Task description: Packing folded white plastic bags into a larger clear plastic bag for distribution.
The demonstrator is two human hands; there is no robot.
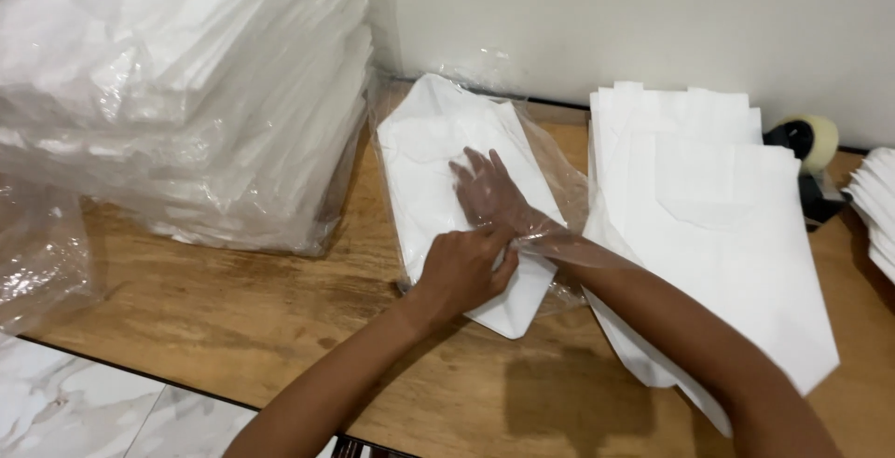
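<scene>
Your bench (233,314) is a wooden top with a warm brown grain, scuffed and darker in patches, and it runs right up to a plain pale wall (653,20) at the back. At the lower left edge the wood ends and a white marbled floor (75,402) shows below it.

Your right hand (489,192) is pushed inside a clear plastic sleeve (550,160), palm down, fingers spread wide and flat on the folded white bag (438,160) that lies partly inside that sleeve. The bag sits near the middle of the bench, its far corner close to the wall and its near end sticking out of the plastic towards you. Your left hand (461,272) is on the near end of it, fingers curled tight and pinching the mouth of the sleeve just beside your right wrist.

To your left a tall stack of wrapped bags (186,95) in clear plastic fills that corner, with loose crumpled plastic (37,253) beside it at the bench edge. To your right, just beside the sleeve, lies a flat pile of unwrapped white bags (718,216). Behind that pile, against the wall, stands a tape dispenser (809,155) with a pale roll on a dark base, and another white stack (876,206) shows at the right border.
</scene>
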